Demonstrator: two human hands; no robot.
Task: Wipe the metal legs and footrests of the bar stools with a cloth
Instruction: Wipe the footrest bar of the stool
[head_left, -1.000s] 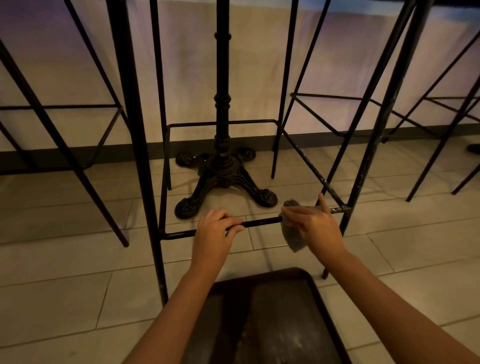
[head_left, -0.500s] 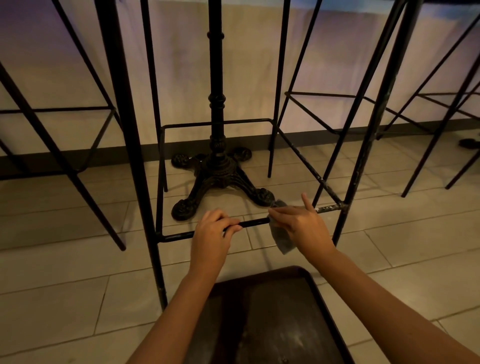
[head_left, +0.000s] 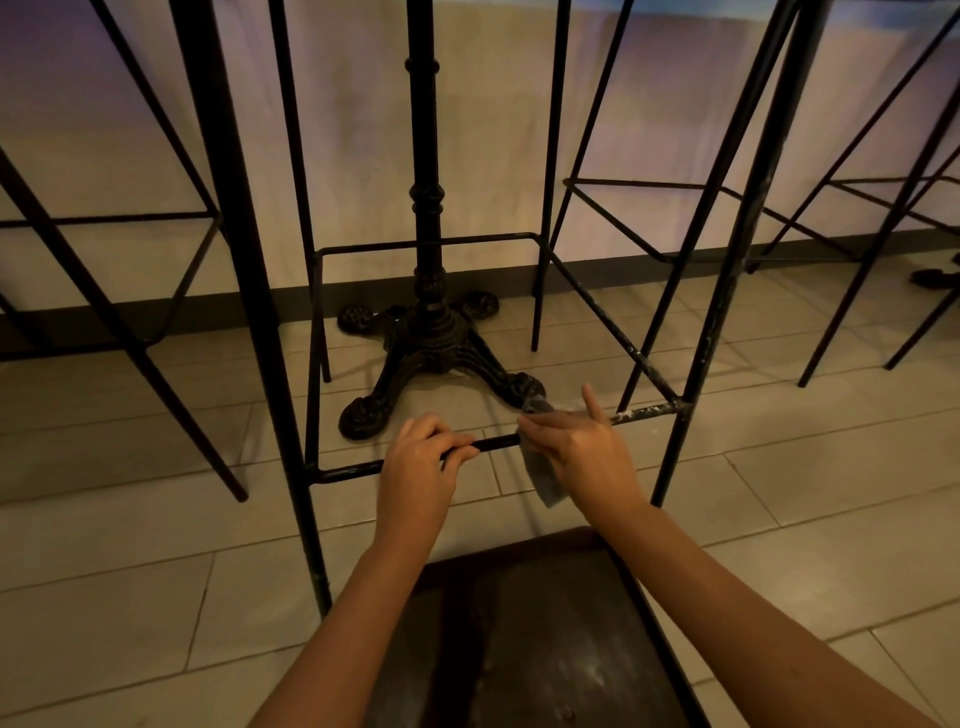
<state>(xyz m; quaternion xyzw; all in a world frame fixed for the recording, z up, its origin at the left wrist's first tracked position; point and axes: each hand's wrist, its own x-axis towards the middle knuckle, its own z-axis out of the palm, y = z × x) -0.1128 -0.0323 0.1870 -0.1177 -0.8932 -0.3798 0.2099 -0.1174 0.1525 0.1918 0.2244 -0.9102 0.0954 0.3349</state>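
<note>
Below the stool's front legs, the footrest (head_left: 498, 442) runs as a thin black bar across the middle of the view, joined to the left leg (head_left: 270, 364) and the right leg (head_left: 727, 291). On that bar, left of its middle, the left hand (head_left: 418, 470) grasps the metal with fingers curled over the top. Just right of it, the right hand (head_left: 579, 452) holds the cloth (head_left: 540, 475) wrapped against the bar, thumb raised and pointing away from the person; the grey fabric hangs below the bar under the palm, and a small fold shows above it. Right of the cloth, the bar carries pale specks and smears up to the right leg, and the side rail (head_left: 608, 317) going back from that corner is flecked the same way. Behind the footrest stands a table base (head_left: 431, 358), ornate and black, on the tiled floor (head_left: 130, 597). More stools (head_left: 779, 218) stand to either side of the footrest, along a pale wall (head_left: 353, 130). Nearer the person than the footrest, a dark seat (head_left: 545, 639) fills the bottom edge between the forearms.
</note>
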